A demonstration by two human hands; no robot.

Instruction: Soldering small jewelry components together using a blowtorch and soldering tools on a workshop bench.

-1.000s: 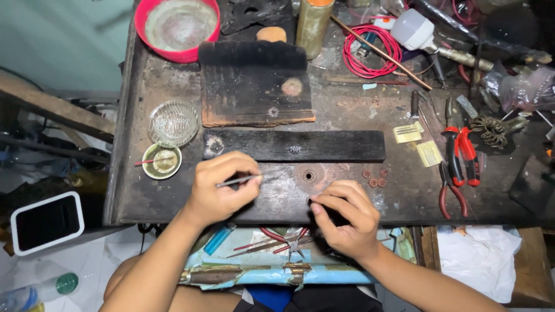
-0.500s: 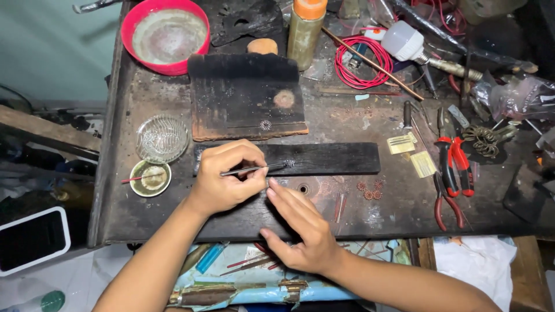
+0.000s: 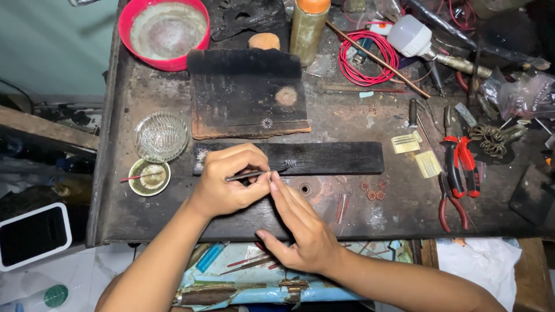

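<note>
My left hand (image 3: 230,180) grips thin metal tweezers (image 3: 258,173), their tip reaching a tiny sparkly ornament (image 3: 291,163) on a long black wooden strip (image 3: 341,158). My right hand (image 3: 300,225) lies flat on the dark workbench (image 3: 404,208), fingers stretched out, its fingertips touching my left hand near the tweezers. It holds nothing. A small round filigree piece (image 3: 266,122) rests on a charred wooden block (image 3: 245,95) behind the strip.
A red bowl (image 3: 163,32), glass dish (image 3: 161,136) and small green dish (image 3: 149,177) stand at left. Red-handled pliers (image 3: 459,164), yellow slips (image 3: 428,163), small copper rings (image 3: 373,190), red wire coil (image 3: 364,58), a bottle (image 3: 306,26) and a bulb (image 3: 409,36) crowd the right and back.
My right hand has slid from the bench's front right toward my left hand and stretched flat. The left hand with the tweezers has stayed over the black strip.
</note>
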